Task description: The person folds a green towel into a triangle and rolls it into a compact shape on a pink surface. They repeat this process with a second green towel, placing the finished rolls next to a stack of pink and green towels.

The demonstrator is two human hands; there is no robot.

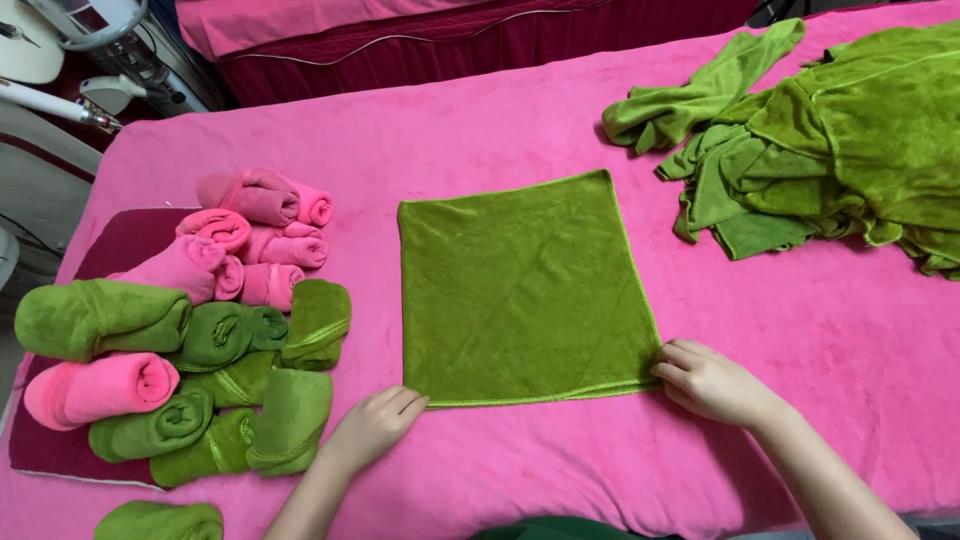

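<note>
On the pink blanket [480,150]: a green towel [525,290] lies spread flat as a square, in the middle of the view.
Left hand [375,425]: rests at the towel's near left corner, fingers curled loosely with the tips touching the hem; whether they pinch the cloth cannot be told.
Right hand [710,382]: sits at the towel's near right corner, fingers bent down onto the edge; thumb hidden, so an actual pinch cannot be told.
Towel edges: the near hem runs straight between the two hands; the far edge tilts slightly, higher on the right.
Rolled towels [190,330]: a cluster of pink and green rolls to the left of the flat towel, near it but apart, most lying on a dark red mat [130,235].
Stray roll [160,522]: one more green roll at the bottom left edge, off the mat.
Loose pile [830,140]: crumpled green towels heaped at the upper right, well apart from the flat one.
Beyond the blanket: white equipment [70,40] at the upper left corner.
</note>
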